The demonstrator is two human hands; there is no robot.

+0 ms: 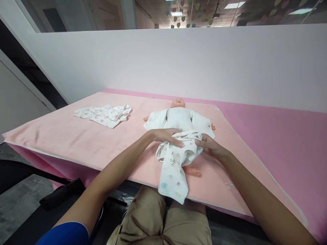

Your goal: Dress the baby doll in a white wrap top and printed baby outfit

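A baby doll lies on its back on a pink blanket, head toward the wall, in a white long-sleeved top. White printed baby pants are bunched around the doll's lower body. One pant leg hangs over the table's front edge, and a bare doll foot shows beside it. My left hand grips the waistband at the left, thumb on top. At the right side of the waistband, my right hand pinches the cloth. The doll's legs are mostly hidden under the fabric.
A crumpled white printed baby garment lies to the left on the pink blanket. A white wall with a window above it stands behind the table. A black chair is at the lower left.
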